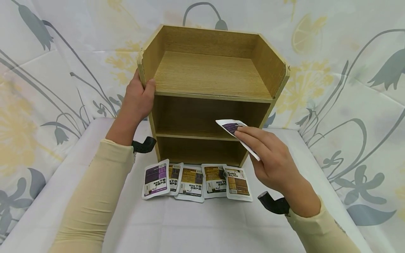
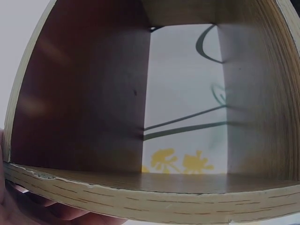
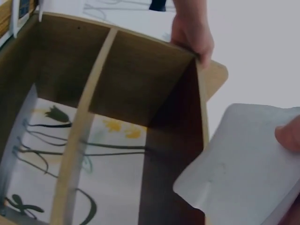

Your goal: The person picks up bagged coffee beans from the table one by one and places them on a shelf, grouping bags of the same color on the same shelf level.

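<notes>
Pinching a purple-and-white packet (image 1: 231,128) by the wooden shelf's (image 1: 205,73) middle opening, the right hand (image 1: 269,158) covers most of its print, so can't read that label. Looks near edge-on, long axis slanting upper left to lower right; right wrist view cuts off its white face. Left hand (image 1: 139,96) grips the shelf, fingers partly hidden. Front packets (image 1: 191,181) say 下单.

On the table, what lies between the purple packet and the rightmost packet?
In the head view, three packets with gold and dark labels lie between them, in a row.
</notes>
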Demonstrator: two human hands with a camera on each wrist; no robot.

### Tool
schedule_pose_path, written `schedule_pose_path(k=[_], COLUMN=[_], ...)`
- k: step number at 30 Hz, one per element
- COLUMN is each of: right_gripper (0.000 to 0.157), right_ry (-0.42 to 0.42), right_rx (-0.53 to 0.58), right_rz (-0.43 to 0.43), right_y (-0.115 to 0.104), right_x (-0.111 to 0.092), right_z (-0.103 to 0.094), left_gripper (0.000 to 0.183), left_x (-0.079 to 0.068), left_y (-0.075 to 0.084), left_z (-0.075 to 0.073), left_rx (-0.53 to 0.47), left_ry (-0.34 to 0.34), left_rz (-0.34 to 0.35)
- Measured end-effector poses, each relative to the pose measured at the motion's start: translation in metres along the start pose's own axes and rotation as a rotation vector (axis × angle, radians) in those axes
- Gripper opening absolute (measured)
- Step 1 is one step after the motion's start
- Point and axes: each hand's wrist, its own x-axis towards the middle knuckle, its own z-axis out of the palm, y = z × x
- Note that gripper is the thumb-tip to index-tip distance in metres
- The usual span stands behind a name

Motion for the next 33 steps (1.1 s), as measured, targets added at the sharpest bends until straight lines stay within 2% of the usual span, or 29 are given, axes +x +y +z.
schedule_pose_path(k=[11, 17, 21, 33], right_gripper=[0.043, 0.043, 0.048, 0.052], right_ry=[0.216, 0.265, 0.232, 0.025], right_rx=[0.008, -0.045, -0.089, -0.241], right_rz=[0.063, 0.081, 0.101, 0.178], right_y=[-0.002, 0.001, 0.006, 0.026], right_x=[0.029, 0.038, 0.043, 0.049], right_z=[-0.003, -0.002, -0.002, 0.002], left_gripper=[0.051, 0.052, 0.053, 0.051], left_x=[0.000, -0.001, -0.002, -0.003], left_y=[0.001, 0.002, 0.002, 0.001], left_z=[-0.001, -0.001, -0.001, 0.001], left_rx=[0.010, 0.005, 0.017, 0.015], left_ry=[-0.004, -0.014, -0.011, 0.001], left_rz=[-0.006, -0.009, -0.016, -0.017])
